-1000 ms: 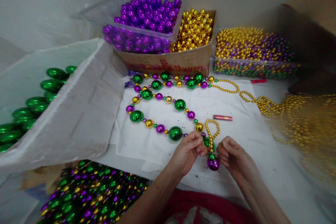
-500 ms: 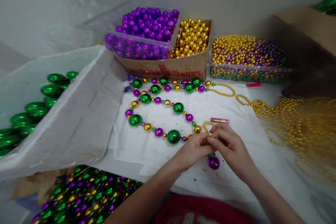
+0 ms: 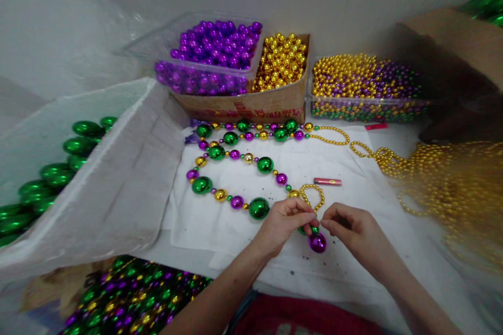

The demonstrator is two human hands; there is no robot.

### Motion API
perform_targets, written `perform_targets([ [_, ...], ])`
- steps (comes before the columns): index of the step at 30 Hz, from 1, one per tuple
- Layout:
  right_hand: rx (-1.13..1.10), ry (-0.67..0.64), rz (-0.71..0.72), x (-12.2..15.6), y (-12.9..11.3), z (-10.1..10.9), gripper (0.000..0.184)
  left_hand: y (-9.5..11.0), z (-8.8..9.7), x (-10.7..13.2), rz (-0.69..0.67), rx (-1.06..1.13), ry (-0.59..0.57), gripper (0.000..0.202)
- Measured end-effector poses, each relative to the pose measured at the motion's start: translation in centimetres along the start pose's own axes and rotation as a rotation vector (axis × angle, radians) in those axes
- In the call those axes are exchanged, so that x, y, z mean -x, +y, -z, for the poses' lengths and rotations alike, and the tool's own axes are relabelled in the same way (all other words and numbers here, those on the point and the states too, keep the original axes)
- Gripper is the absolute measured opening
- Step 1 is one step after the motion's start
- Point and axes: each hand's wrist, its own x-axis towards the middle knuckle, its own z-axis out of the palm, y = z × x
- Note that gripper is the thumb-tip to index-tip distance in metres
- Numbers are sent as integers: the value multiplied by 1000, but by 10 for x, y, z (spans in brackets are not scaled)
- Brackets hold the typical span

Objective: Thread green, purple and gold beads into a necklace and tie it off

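Note:
A necklace of green, gold and purple beads (image 3: pixel 258 208) lies looped on the white cloth (image 3: pixel 220 227). Its near end runs under my left hand (image 3: pixel 286 222), whose thumb and fingers pinch the string where a small gold bead loop (image 3: pixel 313 197) joins. Just below those fingertips sits a large purple bead (image 3: pixel 317 242), with a green bead partly covered by the hand. My right hand (image 3: pixel 351 227) is a little to the right, thumb and forefinger pressed together; whatever may be between them is too small to make out. A red lighter-like stick (image 3: pixel 327 181) lies beyond the hands.
Purple balls fill a clear tub (image 3: pixel 220 70) beside a cardboard box (image 3: pixel 243 107) of gold beads. A clear tray (image 3: pixel 369 104) holds small mixed beads. Gold bead strands (image 3: pixel 451 183) heap at right. A white foam box (image 3: pixel 157 141) with green beads stands left; finished-looking strands (image 3: pixel 137 293) lie below.
My hands, together before, have moved apart, the right one shifting right. The gold bead loop now shows more fully above the fingers. The view has tilted slightly.

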Motion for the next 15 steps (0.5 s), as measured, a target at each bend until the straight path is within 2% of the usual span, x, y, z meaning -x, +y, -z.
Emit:
perform_targets([
  [4, -3, -15, -5, 4, -1, -1, 25, 2, -1, 0, -35, -14, 25, 22],
  [9, -7, 71, 175, -8, 12, 6, 21, 8, -1, 1, -41, -57, -26, 24],
  [15, -135, -104, 268, -27, 21, 7, 12, 17, 4, 1, -113, -254, -39, 22],
])
